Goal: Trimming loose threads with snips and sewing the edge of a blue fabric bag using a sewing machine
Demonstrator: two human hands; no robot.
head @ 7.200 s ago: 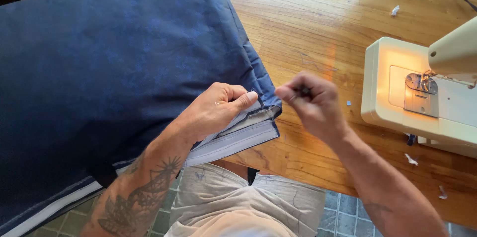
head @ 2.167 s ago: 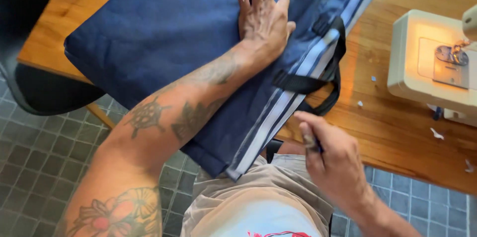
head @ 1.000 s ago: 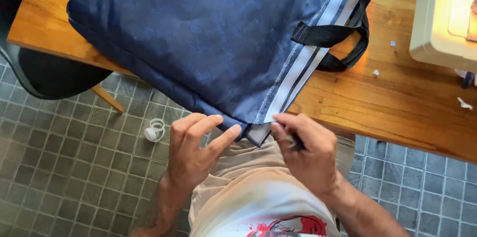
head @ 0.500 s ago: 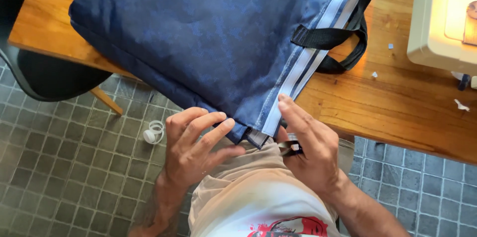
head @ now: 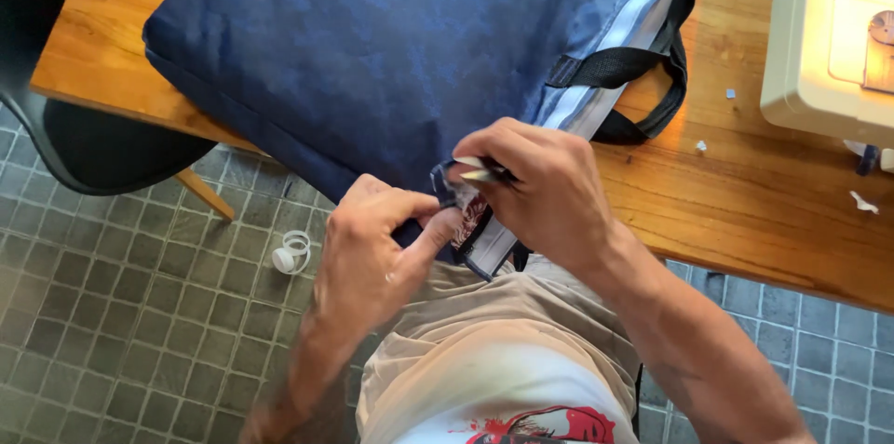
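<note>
A small white fabric label (head: 470, 216) with dark red print sits at the near corner of the navy bag (head: 391, 53), where that corner hangs over the wooden tabletop's (head: 773, 211) near edge. It shows between the two hands, partly hidden by fingers. No packages, signs or screens are visible.

The person is wearing beige shorts (head: 484, 323) and a white shirt (head: 494, 397) bearing a red and black print. Both arms are showing bare, without sleeves; the left hand (head: 372, 258) and right hand (head: 549, 193) are wearing no gloves.
</note>
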